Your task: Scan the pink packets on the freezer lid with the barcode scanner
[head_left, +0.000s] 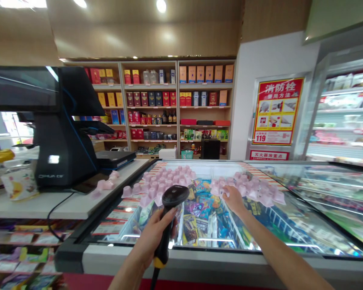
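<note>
My left hand [160, 227] is wrapped round the handle of a black barcode scanner [174, 195], its head tilted over the freezer's glass top. A cable runs down from the yellow-banded end of its handle. My right hand [233, 200] reaches to the near left edge of the right group of small pink cups [248, 183]. Its fingertips close on one pink cup [215, 189], partly hidden by the hand. Another group of pink cups [161, 181] stands on the glass to the left, behind the scanner.
Under the glass of the chest freezer [109, 257] lie bagged ice creams [199, 207] in white wire baskets. A black checkout terminal [66, 149] and a few pink cups [104, 186] stand on the left counter [69, 207]. Shelves of boxes [151, 98] line the back wall.
</note>
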Tool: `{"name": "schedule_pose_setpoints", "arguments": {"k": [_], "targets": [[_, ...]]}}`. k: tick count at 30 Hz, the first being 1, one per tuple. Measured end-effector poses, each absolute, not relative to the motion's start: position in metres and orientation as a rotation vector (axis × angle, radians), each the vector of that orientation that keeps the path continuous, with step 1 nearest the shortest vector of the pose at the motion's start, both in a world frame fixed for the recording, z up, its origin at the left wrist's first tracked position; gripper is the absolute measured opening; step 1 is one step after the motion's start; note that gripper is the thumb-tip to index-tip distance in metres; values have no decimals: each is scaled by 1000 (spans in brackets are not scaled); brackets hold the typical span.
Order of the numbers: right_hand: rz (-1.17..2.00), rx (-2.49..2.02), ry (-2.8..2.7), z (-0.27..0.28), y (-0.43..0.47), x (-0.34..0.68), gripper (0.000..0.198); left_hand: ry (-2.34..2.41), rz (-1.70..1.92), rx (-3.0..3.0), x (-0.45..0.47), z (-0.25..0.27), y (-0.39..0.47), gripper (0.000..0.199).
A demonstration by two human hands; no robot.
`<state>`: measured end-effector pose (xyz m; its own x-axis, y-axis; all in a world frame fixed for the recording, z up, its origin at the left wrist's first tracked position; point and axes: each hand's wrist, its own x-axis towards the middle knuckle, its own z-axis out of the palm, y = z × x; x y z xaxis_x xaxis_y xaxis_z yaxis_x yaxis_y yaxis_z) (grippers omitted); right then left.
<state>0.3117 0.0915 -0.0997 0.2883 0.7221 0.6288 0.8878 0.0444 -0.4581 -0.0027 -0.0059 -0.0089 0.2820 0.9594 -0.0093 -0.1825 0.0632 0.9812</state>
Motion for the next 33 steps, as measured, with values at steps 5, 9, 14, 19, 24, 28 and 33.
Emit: {"name": "schedule_pose_setpoints", "arguments": {"k": [5,9,14,19,24,28,33], "targets": [[-346,-1658,-1465,-85,95,280,20,912,1081,1157,-16,-9,-4,28],[3,-1403,-1603,-76,110,198,21,962,1123,1162,-28,-11,-3,29],[283,-1308,-1736,-86,126,117,26,1010,1136,1142,-38,-10,-5,29],[750,-1222,-1256,-86,133,134,11,992,1148,1075,-39,-10,-9,28],[1069,-949,-800,-72,132,184,10,891,1114,1072,-27,-10,-10,27],[1171,-760,-624,-73,131,207,7,875,1069,1084,-16,-10,-10,26],[1184,-688,-572,-80,134,218,9,869,1040,1089,-10,-11,-10,26]]}}
